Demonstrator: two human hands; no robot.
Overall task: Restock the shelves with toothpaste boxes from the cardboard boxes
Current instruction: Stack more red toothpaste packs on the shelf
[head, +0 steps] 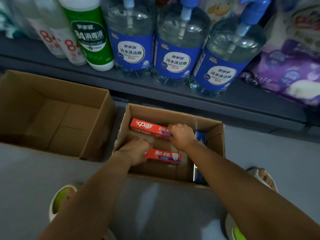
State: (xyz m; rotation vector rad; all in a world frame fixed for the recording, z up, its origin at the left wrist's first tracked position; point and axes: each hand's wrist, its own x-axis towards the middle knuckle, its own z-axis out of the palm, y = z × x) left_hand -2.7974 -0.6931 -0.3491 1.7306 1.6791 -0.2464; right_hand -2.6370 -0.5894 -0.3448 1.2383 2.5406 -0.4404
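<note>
An open cardboard box [214, 135] sits on the floor below the shelf. Inside it, my left hand [135, 150] grips the left end of a red toothpaste box [164, 155] near the front. My right hand [181, 134] grips the right end of a second red toothpaste box [147, 128] lying along the back wall. A blue toothpaste box [200, 135] stands against the right wall, partly hidden by my right forearm.
A second cardboard box [97, 122] stands open to the left, with nothing in it. The grey bottom shelf [173, 90] holds disinfectant bottles [90, 33], three blue-labelled detergent jugs [174, 49] and a purple bag [290, 70]. My slippered feet [60, 200] flank the box.
</note>
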